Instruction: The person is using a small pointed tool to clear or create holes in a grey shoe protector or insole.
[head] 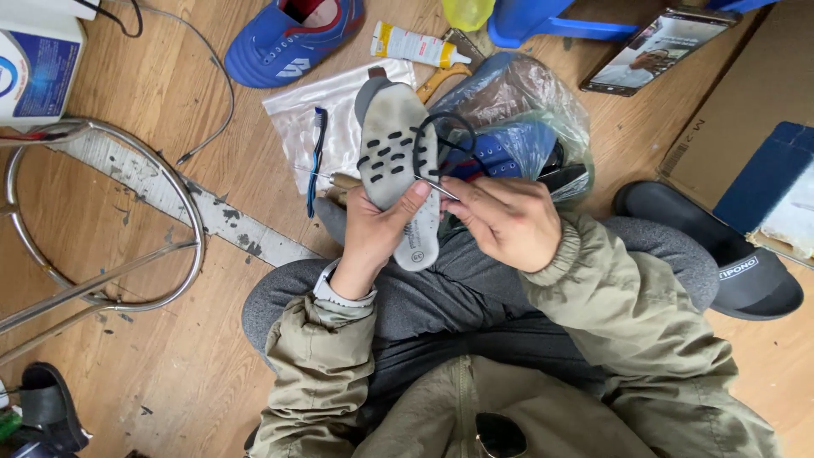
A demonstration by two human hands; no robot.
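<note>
While the left hand grips 1 grey insole, the right hand pinches 1 needle.

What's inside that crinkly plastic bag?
In the plastic bag a blue shoe shows through, with something brownish above it. The right hand and the insole cover the bag's lower left.
</note>
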